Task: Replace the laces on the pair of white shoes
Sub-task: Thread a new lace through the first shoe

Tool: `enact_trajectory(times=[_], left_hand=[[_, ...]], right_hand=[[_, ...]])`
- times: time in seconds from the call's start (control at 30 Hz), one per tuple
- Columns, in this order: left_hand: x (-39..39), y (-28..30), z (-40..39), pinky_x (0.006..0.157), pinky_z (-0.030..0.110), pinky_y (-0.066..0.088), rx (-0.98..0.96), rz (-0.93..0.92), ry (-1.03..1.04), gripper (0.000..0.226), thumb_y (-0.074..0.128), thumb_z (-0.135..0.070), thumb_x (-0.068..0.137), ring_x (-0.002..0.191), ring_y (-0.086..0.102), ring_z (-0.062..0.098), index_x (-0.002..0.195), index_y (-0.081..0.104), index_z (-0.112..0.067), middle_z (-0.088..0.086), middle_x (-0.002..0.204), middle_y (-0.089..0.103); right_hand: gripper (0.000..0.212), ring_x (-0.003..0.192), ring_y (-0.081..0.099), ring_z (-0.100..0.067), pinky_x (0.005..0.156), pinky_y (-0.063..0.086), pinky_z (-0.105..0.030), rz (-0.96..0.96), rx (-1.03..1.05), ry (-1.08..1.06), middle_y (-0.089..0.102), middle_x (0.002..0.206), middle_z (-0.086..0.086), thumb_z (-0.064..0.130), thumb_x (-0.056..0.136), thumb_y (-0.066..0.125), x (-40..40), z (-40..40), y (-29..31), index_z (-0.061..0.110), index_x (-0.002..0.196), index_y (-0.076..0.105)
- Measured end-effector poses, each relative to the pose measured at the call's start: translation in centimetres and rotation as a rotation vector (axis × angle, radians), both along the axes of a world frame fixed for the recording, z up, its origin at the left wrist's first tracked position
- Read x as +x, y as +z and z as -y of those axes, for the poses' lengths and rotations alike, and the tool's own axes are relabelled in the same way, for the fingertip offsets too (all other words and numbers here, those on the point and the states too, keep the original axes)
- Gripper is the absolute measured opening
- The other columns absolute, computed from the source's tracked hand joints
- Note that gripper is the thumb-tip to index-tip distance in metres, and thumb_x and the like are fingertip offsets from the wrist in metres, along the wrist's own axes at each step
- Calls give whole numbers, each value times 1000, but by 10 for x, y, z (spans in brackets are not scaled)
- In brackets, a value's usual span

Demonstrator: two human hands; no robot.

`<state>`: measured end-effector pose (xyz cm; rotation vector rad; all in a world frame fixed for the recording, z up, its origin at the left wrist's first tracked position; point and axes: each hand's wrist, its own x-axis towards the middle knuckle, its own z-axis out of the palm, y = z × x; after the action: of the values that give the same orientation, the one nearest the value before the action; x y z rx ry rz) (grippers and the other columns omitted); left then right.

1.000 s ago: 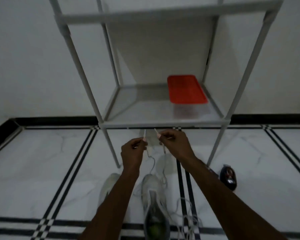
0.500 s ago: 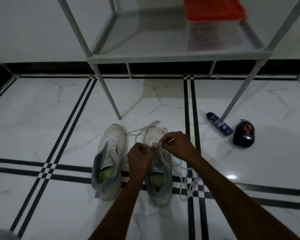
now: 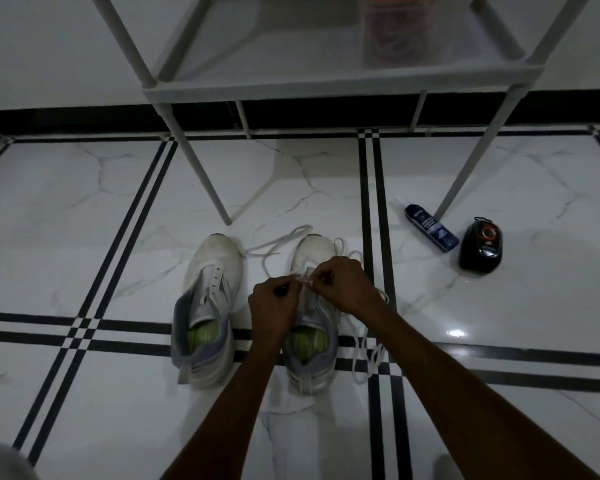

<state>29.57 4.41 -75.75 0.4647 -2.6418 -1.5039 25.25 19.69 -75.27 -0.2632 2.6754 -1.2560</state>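
Two hands at the right shoe (image 3: 310, 362), one lace (image 3: 364, 355) in work.
Left hand (image 3: 274, 306) and right hand (image 3: 343, 289) each pinch a lace end above the eyelets.

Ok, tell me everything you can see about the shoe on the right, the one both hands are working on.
The right shoe is a white sneaker with a grey collar and a green insole, standing upright on the tiled floor, toe pointing away, beside its mate. Both hands, the left hand and the right hand, pinch lace ends over its eyelets. A white lace loops loosely past the toe and trails along its right side.
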Motion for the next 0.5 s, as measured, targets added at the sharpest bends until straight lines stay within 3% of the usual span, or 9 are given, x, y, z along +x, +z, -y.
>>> enact_trajectory(times=[0.07,0.17,0.27,0.3,0.4,0.5], left_hand=[[-1,-2,-1,74,18,54,3,10,-6,16,69,-23,94,72,66,-5,89,82,-16,-4,80,77],[0,-1,-4,68,12,49,50,44,3,19,66,-30,97,72,65,-10,90,82,-21,-7,82,77],[1,-3,-3,77,26,55,254,118,54,23,62,-37,99,83,71,7,92,80,-25,-6,81,77],[0,-5,-2,80,31,57,313,140,62,19,65,-36,98,87,72,13,92,79,-25,-5,83,77],[-5,-5,0,85,37,59,355,191,84,11,74,-29,92,94,72,18,92,78,-19,-2,88,76],[-6,-6,-2,86,36,59,296,166,87,9,74,-26,92,90,71,15,89,76,-18,-2,88,76]], right_hand=[[9,69,56,-4,66,42,-11,-26,6,-6,65,77,5,17,86,73,2,3,0,10,85,78],[14,67,55,-6,66,47,-17,-42,65,-34,64,75,2,19,87,69,5,9,-2,11,81,79],[7,66,56,2,67,44,-4,-23,-7,-93,74,81,-2,13,84,74,6,8,-6,13,80,79],[7,65,58,3,69,47,-5,-4,-42,-135,75,80,-1,11,83,75,6,8,-7,15,78,79],[10,74,62,-6,73,56,-28,-71,-36,-317,68,82,-4,15,78,78,10,13,-12,21,74,71],[18,73,60,-10,70,53,-27,-57,54,-335,66,77,-3,29,85,73,16,13,-4,17,72,70]])
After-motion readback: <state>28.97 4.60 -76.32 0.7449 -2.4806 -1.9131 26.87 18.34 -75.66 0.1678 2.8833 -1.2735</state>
